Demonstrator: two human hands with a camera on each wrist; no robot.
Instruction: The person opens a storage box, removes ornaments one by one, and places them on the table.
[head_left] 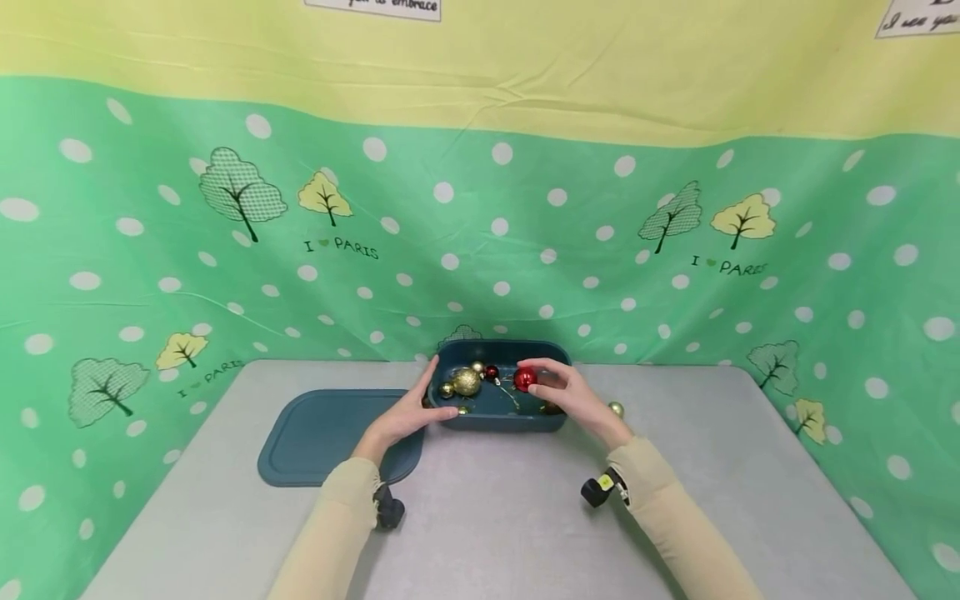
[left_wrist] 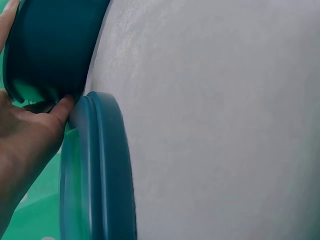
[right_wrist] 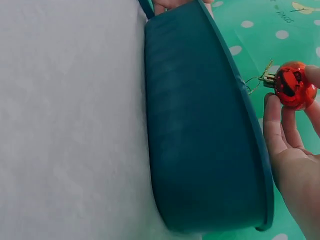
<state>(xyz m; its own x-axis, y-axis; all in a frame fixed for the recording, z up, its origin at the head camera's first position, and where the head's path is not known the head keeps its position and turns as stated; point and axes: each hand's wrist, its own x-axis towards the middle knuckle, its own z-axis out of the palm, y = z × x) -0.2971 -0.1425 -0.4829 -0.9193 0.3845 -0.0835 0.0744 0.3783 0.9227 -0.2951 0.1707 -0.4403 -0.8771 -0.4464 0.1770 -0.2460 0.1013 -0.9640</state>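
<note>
The left hand (left_wrist: 30, 131) rests against a dark teal container (left_wrist: 56, 50), thumb tip just beside 1 rounded end of a teal lid (left_wrist: 114, 165); grey counter (left_wrist: 215, 115) spreads rightward, green cloth (left_wrist: 42, 200) shows lower left.

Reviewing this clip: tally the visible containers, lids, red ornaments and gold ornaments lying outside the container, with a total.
Container: 1
Lid: 1
Red ornaments: 2, the brighter one in the right hand
Outside gold ornament: 1
Total: 5
</note>
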